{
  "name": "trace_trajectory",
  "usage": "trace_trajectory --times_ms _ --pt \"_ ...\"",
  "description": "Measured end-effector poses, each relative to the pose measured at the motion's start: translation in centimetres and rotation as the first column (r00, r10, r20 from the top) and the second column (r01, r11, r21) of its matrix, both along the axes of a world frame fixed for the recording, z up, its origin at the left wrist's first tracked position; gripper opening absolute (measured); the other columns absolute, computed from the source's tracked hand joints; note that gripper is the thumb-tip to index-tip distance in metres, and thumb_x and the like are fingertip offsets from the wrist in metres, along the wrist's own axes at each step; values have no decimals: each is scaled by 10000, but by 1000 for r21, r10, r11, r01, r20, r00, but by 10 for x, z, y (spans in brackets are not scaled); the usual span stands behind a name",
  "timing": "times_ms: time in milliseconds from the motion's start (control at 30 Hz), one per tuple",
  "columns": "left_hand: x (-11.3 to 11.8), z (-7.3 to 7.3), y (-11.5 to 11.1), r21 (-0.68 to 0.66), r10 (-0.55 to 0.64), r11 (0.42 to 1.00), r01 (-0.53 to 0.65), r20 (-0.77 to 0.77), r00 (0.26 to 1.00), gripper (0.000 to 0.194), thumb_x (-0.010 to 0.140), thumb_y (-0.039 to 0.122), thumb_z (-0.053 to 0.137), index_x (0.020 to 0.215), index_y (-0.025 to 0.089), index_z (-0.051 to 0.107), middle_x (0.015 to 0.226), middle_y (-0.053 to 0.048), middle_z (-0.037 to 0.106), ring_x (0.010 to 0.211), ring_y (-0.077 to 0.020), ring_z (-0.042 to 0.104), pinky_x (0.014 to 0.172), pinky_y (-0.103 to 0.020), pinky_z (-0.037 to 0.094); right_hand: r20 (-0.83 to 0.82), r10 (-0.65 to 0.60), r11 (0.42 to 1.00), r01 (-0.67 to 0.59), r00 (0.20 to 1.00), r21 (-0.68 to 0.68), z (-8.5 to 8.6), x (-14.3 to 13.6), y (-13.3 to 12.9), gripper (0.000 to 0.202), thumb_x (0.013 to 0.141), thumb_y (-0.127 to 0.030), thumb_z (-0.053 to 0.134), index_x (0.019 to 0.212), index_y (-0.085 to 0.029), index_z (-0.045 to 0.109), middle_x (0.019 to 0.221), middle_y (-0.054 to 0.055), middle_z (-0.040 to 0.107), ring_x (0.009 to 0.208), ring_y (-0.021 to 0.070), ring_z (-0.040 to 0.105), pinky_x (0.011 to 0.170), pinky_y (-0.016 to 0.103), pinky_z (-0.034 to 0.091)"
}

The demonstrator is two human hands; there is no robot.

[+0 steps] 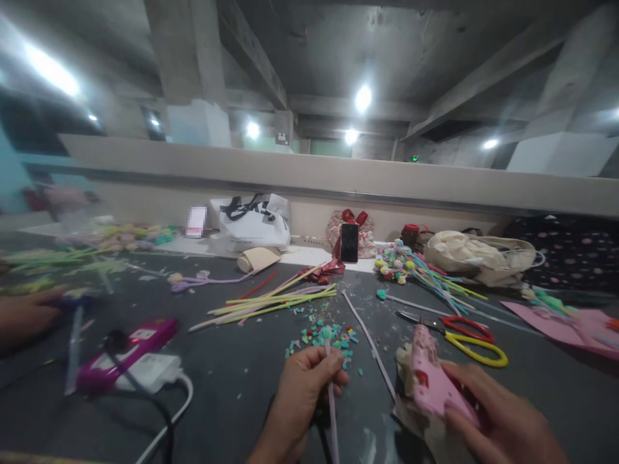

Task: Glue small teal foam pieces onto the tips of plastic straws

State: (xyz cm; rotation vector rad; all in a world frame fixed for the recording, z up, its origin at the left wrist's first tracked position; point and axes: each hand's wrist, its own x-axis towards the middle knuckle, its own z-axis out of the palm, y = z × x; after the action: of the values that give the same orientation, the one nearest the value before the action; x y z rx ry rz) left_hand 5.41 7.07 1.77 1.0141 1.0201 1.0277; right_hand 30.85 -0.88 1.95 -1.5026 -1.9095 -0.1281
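Observation:
My left hand (pixel 309 380) is closed in a pinch around a pale lilac pipe cleaner (pixel 332 412) with a small mint-green tip. Just beyond it lie many small teal, red and yellow bits (pixel 314 334) on the dark table. My right hand (pixel 498 412) grips a pink hot glue gun (pixel 440 390), its nozzle end pointing away from me over a crumpled, stained wrapper (pixel 405 370). Between my hands, another lilac pipe cleaner (pixel 370 341) lies on the table. Scissors (pixel 471 336) with red and yellow handles rest beyond the glue gun.
Yellow and lilac pipe cleaners (pixel 271 301) lie ahead, near a black phone (pixel 349 243). A magenta power strip (pixel 128 351) with a white charger (pixel 149 372) sits at left. Another person's hand (pixel 33 316) is at far left. A bunch of pompom stems (pixel 401 261) lies at back right.

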Motion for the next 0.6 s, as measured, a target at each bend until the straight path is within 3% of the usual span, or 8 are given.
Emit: trace_trajectory --times_ms 67,133,233,367,533,600 --pt "1 0 0 -5 17 1000 -17 7 1000 276 606 418 612 589 147 566 477 5 596 389 -70 454 388 -170 298 176 -73 997 74 982 2 3 16 5 333 699 -332 570 1024 -258 556 937 18 661 768 175 634 614 216 503" --pt "1 0 -1 -12 15 1000 -15 2 1000 281 594 422 622 573 148 562 467 8 592 385 -71 455 384 -171 298 251 -118 989 136 961 -54 2 30 10 328 725 -370 535 1031 -252 548 986 26 646 839 182 617 664 242 502" --pt "2 2 -2 -9 8 1000 -8 -9 1000 266 605 409 621 580 150 566 481 13 594 393 -65 453 394 -167 306 275 -151 976 188 949 -111 -5 42 15 326 737 -405 515 1023 -255 555 994 22 642 866 181 606 696 254 497" --pt "2 6 -4 -4 -12 1000 12 -18 1000 238 629 383 609 595 151 568 484 20 588 399 -59 448 406 -164 310 283 -202 970 232 938 -76 -16 42 15 318 732 -409 514 998 -245 575 969 34 642 856 188 603 699 271 493" --pt "1 5 -3 -39 -68 997 69 15 998 222 627 358 617 611 143 565 473 19 586 390 -54 449 409 -158 299 330 -137 968 197 934 -155 -16 42 11 309 767 -403 473 1014 -239 563 987 55 619 880 189 589 717 288 487" --pt "1 5 -3 -63 -86 994 90 59 994 223 626 350 621 602 138 555 468 20 583 386 -45 443 413 -151 297 356 -154 970 210 922 -126 -13 43 9 320 749 -421 495 1000 -239 573 999 70 617 871 213 591 702 316 489"
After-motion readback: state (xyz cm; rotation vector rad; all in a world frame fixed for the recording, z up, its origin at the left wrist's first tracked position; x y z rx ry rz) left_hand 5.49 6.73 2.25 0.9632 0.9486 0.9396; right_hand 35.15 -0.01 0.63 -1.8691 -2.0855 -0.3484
